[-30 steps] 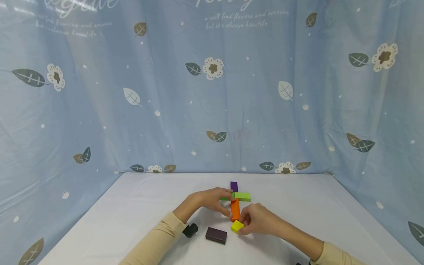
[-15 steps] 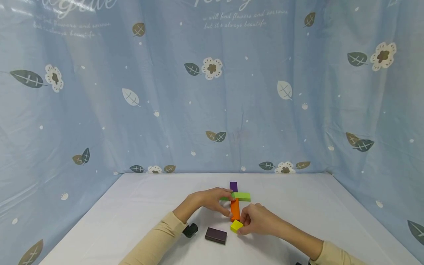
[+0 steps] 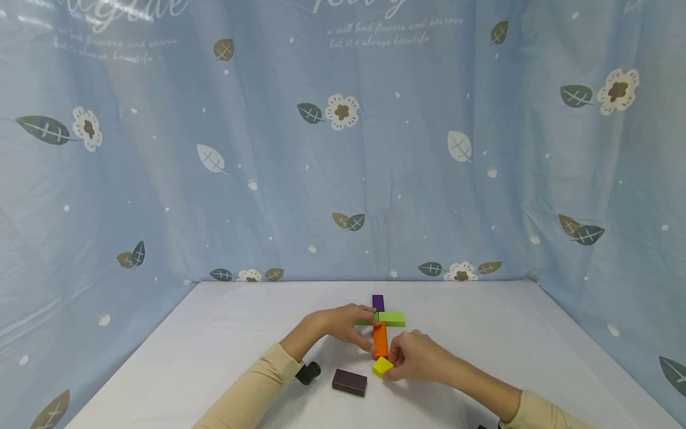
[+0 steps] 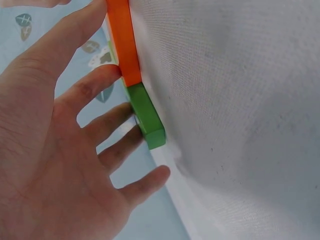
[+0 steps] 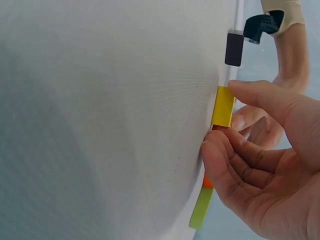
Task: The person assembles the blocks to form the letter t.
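My right hand (image 3: 420, 357) pinches a yellow block (image 3: 383, 367) between thumb and fingers, close to the near end of an orange block (image 3: 380, 339) and turned at an angle to it. Along the orange block's left side lies my left hand (image 3: 345, 325), thumb near its near end and index finger at its far end. In the left wrist view, that hand's fingers are spread, two of them by a dark green block (image 4: 145, 112). A light green block (image 3: 392, 319) and a purple block (image 3: 378, 302) continue the layout beyond the orange one.
A dark brown block (image 3: 349, 382) lies on the white tabletop (image 3: 257, 298), left of the yellow block. By the left sleeve shows a black wrist device (image 3: 308, 373). A blue curtain (image 3: 278, 190) with leaves and flowers hangs behind and at both sides.
The yellow block has shifted very slightly left in my right hand. My left hand and the other blocks have stayed in place.
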The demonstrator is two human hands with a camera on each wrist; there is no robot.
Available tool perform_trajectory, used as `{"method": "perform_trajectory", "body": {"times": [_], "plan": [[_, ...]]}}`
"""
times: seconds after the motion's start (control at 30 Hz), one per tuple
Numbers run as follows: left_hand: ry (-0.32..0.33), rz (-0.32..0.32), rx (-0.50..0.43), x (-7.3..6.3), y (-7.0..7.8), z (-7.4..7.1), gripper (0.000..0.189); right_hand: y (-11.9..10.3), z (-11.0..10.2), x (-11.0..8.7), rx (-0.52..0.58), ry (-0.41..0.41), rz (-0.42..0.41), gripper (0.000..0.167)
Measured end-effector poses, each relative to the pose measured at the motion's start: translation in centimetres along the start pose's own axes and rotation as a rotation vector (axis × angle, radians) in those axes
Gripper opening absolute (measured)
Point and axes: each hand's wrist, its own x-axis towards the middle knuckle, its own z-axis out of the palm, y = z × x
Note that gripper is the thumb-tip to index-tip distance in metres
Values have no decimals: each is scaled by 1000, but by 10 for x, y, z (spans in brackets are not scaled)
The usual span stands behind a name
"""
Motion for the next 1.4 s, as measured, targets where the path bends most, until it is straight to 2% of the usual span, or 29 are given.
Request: {"method": "perform_trajectory", "body": {"times": [0.3,0.6,0.87,1.13,1.4], "plan": [[5,-1,33,0,3,0,52,0,0,-1,-17,0,7,26],[7,-28,80,-2,6,1,52,3,2,-2,-21,-6,-4,27],[1,-60,155,-4,11,0,56,1,3,-3,-31,-5,-6,28],[2,-67,154,-6,15,0,62,-1,2,-4,-59,8,-16,28],[-15,-72,196,-4,17,-3,67,2,1,-3,-45,8,-14,28]]}}
